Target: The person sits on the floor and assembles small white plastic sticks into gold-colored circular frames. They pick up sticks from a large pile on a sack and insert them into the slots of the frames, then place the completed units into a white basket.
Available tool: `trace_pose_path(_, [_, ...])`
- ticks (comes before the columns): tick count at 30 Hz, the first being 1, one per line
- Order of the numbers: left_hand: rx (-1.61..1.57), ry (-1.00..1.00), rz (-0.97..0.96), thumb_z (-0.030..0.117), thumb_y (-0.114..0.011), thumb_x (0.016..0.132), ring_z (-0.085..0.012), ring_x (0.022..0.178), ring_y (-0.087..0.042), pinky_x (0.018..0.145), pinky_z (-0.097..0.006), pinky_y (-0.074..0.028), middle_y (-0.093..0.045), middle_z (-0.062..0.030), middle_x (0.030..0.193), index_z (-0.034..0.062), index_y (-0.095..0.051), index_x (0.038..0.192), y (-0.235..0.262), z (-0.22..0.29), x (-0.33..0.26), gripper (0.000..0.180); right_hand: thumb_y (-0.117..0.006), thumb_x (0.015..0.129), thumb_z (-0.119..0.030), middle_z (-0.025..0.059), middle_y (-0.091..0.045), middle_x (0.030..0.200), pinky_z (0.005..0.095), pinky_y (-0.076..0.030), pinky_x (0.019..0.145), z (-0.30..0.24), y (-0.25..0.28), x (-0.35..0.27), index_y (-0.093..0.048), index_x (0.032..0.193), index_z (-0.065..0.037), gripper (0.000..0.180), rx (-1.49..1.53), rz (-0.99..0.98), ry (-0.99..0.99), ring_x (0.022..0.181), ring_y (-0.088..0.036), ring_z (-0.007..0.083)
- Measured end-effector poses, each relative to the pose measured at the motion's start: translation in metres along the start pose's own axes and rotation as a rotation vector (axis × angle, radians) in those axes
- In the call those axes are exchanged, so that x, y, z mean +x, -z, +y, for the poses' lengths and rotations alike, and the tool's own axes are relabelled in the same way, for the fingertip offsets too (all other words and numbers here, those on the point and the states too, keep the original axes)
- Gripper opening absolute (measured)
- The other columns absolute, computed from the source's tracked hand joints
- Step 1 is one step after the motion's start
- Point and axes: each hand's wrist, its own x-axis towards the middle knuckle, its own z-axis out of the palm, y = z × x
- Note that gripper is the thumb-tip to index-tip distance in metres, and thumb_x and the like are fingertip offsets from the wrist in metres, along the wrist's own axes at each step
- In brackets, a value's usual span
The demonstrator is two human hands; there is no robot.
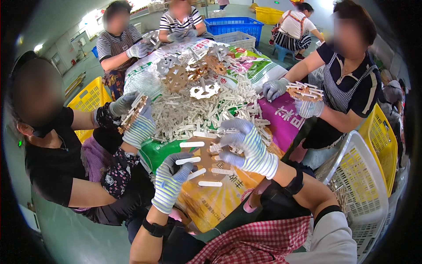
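A flat brown disc with cut-outs (203, 154) lies between my hands, several white strips around its rim. My left hand (168, 182), in a striped knit glove, is at the disc's left edge. Its thumb and fingers close on a white strip (188, 161) there; whether they also grip the disc is unclear. Over the right side of the disc is my right hand (252, 152), gloved alike, with fingers spread and thumb apart. The part of the disc beneath its fingertips is partly hidden. Just beyond, a large heap of loose white strips (189, 112) covers the sacks.
Printed sacks (204, 211) form the work surface. More discs (176, 78) are piled on the heap's far side. Gloved co-workers sit around it; those at left and right hold discs with strips. A white plastic basket (358, 176) and yellow crates (381, 145) stand close on my right.
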Motion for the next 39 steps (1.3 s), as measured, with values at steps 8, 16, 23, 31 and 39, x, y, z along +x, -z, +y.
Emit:
trace_pose_path(8, [-0.059, -0.023, 0.126, 0.006, -0.064, 0.096, -0.0162, 0.088, -0.069, 0.083, -0.031, -0.059, -0.069, -0.0094, 0.102, -0.0012, -0.063, 0.113, -0.005, 0.001, 0.001, 0.018, -0.079, 0.070, -0.030, 0.0079, -0.057, 0.127, 0.0555, -0.041, 0.104, -0.010, -0.013, -0.001, -0.061, 0.095, -0.015, 0.034, -0.062, -0.193, 0.213, 0.123, -0.054, 0.0343])
trace_pose_path(16, [-0.070, -0.026, 0.154, 0.007, -0.064, 0.096, -0.0173, 0.090, -0.070, 0.084, -0.031, -0.059, -0.070, -0.0105, 0.105, -0.0010, -0.062, 0.115, 0.002, -0.002, -0.004, 0.021, -0.076, 0.075, -0.027, 0.0098, -0.056, 0.128, 0.0525, -0.040, 0.106, -0.017, -0.016, -0.001, -0.063, 0.104, -0.013, 0.035, 0.015, -0.246, 0.244, 0.124, -0.053, 0.0336])
trace_pose_path(23, [-0.222, -0.105, 0.088, 0.014, -0.060, 0.097, -0.0170, 0.097, -0.067, 0.084, -0.032, -0.058, -0.066, -0.0088, 0.114, 0.0036, -0.059, 0.123, -0.006, 0.010, -0.003, 0.028, -0.062, 0.095, -0.016, 0.0125, -0.058, 0.125, 0.0370, -0.048, 0.096, 0.020, -0.022, -0.022, -0.057, 0.130, -0.001, 0.039, 0.872, 0.159, -0.749, 0.109, -0.057, 0.0202])
trace_pose_path(31, [-0.282, 0.143, -0.181, 0.029, -0.063, 0.096, -0.0218, 0.107, -0.064, 0.088, -0.036, -0.056, -0.063, -0.0128, 0.122, 0.0039, -0.055, 0.128, 0.037, -0.014, 0.003, 0.041, -0.065, 0.093, -0.015, 0.0102, -0.071, 0.105, 0.0345, -0.051, 0.084, -0.039, 0.003, -0.008, -0.061, 0.118, 0.006, 0.033, 0.908, -0.439, -0.347, 0.094, -0.059, 0.0172])
trace_pose_path(39, [-0.015, 0.012, -0.370, 0.049, -0.077, 0.084, -0.0265, 0.112, -0.062, 0.088, -0.040, -0.058, -0.053, -0.0144, 0.141, 0.0076, -0.056, 0.128, -0.018, -0.048, 0.004, 0.064, -0.062, 0.098, -0.025, 0.0088, -0.068, 0.100, 0.0344, -0.050, 0.084, -0.058, 0.152, -0.109, -0.061, 0.121, 0.001, 0.034, 0.786, -0.185, -0.475, 0.094, -0.059, 0.0143])
